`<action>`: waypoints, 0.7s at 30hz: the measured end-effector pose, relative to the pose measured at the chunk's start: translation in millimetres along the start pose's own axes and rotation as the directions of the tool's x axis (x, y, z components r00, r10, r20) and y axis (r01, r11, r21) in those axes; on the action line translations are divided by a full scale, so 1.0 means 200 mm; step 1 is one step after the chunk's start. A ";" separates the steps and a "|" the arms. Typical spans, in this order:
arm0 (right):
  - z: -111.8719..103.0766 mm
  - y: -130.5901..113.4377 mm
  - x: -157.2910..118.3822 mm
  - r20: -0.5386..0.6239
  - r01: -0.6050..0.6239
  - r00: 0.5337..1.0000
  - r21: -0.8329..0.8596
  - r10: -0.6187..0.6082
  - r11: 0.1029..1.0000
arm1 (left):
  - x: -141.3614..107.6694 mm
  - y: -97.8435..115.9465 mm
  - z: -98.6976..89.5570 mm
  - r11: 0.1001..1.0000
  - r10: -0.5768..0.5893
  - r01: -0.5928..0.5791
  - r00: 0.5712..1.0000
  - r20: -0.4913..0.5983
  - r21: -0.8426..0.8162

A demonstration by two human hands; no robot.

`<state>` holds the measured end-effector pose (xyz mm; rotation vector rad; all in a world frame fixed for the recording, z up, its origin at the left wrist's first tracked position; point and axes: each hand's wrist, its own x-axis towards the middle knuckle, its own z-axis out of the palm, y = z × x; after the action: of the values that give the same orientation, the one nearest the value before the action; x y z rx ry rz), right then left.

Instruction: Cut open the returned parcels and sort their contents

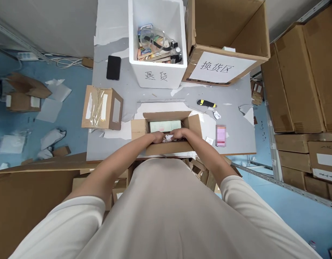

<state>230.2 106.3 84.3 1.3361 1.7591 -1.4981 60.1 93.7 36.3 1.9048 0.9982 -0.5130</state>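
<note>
reaching forward and down with both arms, kinda a V narrowing toward the middle | angling left forearm inward, bare past the elbow | same deal with right forearm, just mirrored | holding left hand and right hand super close together, with backs up and fingers curled in

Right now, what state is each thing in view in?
White wad: crumpled
Left hand: closed on white wad
Right hand: closed on white wad
Small carton: open
Taped carton: closed
Foam box: open, part-filled
Large carton: open
Black phone: flat, unlit
Pink-screened phone: lit
Cutter: blade position unclear
</note>
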 end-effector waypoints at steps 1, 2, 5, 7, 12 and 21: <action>-0.01 0.01 -0.02 0.046 -0.015 0.999 0.057 0.012 0.998 | -0.02 0.01 -0.01 1.000 0.012 -0.012 1.000 -0.015 -0.011; -0.02 0.01 -0.05 0.071 -0.029 0.997 0.141 0.019 0.990 | -0.05 0.02 -0.03 0.999 0.023 -0.024 0.999 -0.037 -0.023; -0.05 0.02 -0.16 -0.015 0.000 1.000 0.437 0.007 0.900 | -0.14 0.06 -0.11 0.993 0.049 -0.063 0.989 -0.141 -0.100; -0.07 -0.01 -0.26 -0.160 0.104 0.987 0.570 -0.014 0.815 | -0.25 0.09 -0.16 0.947 0.052 -0.134 0.961 -0.272 -0.293; -0.04 -0.32 -0.40 -0.506 0.510 0.844 0.651 -0.178 0.562 | -0.60 0.09 -0.18 0.552 -0.156 -0.390 0.820 -0.550 -0.738; 0.07 -1.02 0.07 -0.436 0.474 0.780 -0.059 -0.450 0.879 | -1.03 -0.42 0.18 0.084 -0.732 -0.503 0.555 -0.395 -0.861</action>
<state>40.8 113.7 164.5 1.4158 2.5034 -1.5788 -126.2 -4.3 113.8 0.4627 1.5374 1.0840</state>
